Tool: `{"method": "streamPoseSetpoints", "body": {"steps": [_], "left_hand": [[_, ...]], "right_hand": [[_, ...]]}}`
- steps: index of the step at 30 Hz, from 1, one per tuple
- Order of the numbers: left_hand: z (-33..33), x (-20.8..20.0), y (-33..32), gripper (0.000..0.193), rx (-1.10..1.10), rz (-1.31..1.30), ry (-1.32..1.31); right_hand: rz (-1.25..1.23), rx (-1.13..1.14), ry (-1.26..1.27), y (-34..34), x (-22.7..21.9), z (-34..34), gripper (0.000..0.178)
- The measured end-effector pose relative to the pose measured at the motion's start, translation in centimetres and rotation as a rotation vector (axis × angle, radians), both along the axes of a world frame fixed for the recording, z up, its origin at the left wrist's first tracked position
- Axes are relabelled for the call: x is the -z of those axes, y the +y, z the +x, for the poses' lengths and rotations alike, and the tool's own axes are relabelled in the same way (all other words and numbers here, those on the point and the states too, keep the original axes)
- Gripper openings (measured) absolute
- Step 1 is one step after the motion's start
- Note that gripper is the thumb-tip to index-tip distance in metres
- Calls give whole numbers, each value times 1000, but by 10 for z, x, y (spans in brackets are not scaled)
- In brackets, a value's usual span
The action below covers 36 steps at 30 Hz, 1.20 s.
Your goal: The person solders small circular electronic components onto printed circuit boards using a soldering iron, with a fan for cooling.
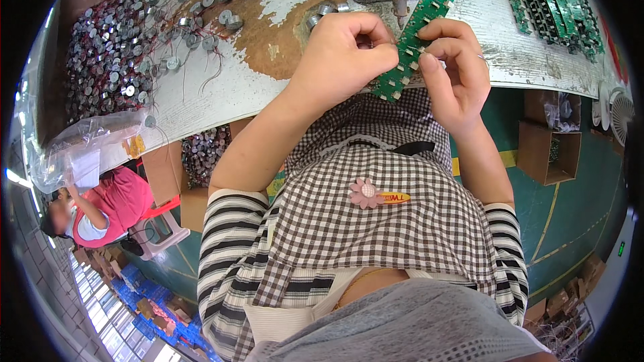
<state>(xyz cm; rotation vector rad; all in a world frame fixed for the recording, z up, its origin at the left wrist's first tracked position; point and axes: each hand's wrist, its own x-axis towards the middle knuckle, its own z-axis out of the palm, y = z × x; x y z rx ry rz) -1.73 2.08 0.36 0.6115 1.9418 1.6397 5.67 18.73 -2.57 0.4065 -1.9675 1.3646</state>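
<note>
A long green circuit board strip (405, 60) with rows of small pale parts slants between my hands at the table's front edge. My right hand (459, 70) grips its right edge with bent fingers and thumb. On the other side, my left hand (345, 53) is closed, thumb against curled index finger, close to the strip's left edge. Something small and dark shows inside that curl, too hidden to name. Just beyond the strip, a worn metal rod with a narrow tip (400, 7) points down. A few small round metal motors (327, 11) lie behind my left hand.
Many loose motors with thin red wires (225, 17) spread over the table's left, beside a box full of them (111, 53). More green board strips (550, 3) lie at the far right. Cardboard boxes (550, 154) stand on the floor; another person in pink (117, 204) sits at left.
</note>
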Motion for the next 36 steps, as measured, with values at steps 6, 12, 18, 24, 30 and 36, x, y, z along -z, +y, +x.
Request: {"method": "streamPoseSetpoints", "body": {"steps": [6, 12, 18, 24, 30, 36], "left_hand": [[3, 3, 2, 8, -87, 118, -55], [0, 4, 5, 8, -122, 123, 0], [4, 6, 8, 10, -199, 161, 76], [10, 3, 6, 9, -204, 128, 109], [1, 1, -4, 12, 21, 70, 162], [-78, -28, -58, 22, -490, -363, 792]], "right_hand": [[30, 47, 8, -3, -3, -3, 9], [75, 107, -6, -7, -10, -7, 9], [46, 91, -31, -7, -8, -3, 9], [115, 162, 20, -10, -5, 2, 10], [-152, 98, -107, -3, -3, 5, 3], [-268, 121, -163, -1, 10, 2, 5]]}}
